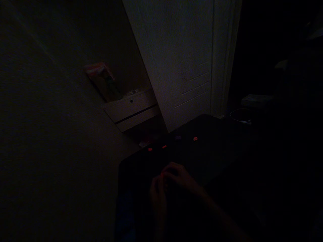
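The picture is very dark. Over a black tabletop (202,158), my left hand (158,190) and my right hand (178,174) meet with their fingertips pinched together. Between the fingertips shows a bit of a small red-orange piece (162,174); its kind cannot be made out, as the fingers cover most of it. Beyond my hands lie a small red-orange piece (150,149), a short red-orange bar (164,146) and a rounded orange piece (195,138). A dark purple rectangular piece (178,137) lies between the bar and the rounded piece.
Behind the table stands a pale door (186,67). To its left is a white drawer unit (133,106) with a red and green package (103,79) on top. A white cable (237,117) curls at the right, near a pale box-like object (256,99). A wall runs along the left.
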The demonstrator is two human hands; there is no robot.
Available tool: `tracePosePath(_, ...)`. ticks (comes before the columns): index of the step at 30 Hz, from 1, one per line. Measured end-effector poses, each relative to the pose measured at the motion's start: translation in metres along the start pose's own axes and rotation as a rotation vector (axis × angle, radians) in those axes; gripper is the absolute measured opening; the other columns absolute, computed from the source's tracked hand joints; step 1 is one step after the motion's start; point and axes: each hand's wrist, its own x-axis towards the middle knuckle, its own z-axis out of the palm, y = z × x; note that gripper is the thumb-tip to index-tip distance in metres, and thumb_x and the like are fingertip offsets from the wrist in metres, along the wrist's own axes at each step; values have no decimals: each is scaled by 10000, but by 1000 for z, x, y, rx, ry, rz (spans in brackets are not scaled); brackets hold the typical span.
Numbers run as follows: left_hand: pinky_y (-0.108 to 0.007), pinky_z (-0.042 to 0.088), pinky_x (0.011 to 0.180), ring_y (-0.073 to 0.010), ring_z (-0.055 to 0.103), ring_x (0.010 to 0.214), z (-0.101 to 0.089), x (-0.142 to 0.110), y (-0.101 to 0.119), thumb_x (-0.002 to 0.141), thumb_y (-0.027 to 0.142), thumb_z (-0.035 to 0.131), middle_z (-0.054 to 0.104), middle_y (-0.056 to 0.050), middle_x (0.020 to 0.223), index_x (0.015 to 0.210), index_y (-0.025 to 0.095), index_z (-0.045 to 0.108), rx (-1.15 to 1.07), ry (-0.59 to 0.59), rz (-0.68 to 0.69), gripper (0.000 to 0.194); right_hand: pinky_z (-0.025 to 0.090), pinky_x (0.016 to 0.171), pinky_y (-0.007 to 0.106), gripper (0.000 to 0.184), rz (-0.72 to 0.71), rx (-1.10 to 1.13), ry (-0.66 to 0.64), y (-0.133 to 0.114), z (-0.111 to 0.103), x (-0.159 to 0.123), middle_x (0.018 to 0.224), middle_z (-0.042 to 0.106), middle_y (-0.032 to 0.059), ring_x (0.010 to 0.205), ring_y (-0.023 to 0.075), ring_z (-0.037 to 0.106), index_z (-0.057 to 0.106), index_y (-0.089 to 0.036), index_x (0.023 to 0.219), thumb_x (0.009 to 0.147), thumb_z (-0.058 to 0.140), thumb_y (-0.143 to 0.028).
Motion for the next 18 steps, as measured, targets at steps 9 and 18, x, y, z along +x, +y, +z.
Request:
tracePosePath(9,-282,484,572,-166,589,592,0,1,-2,754,806,581,651,-41,669,835,153,692,-16,20,-36,667,497,852,297,110,-62,21,-51,-2,-2,-3,986,726,42,938,190,678,757,-198,993,904,700,-229)
tracePosePath(18,-293,487,591,-178,596,613,0,2,0,754,812,572,656,-52,673,809,152,693,19,4,-28,673,499,841,297,123,-68,13,-58,2,-1,-1,968,720,43,926,191,674,759,-194,978,909,707,-283)
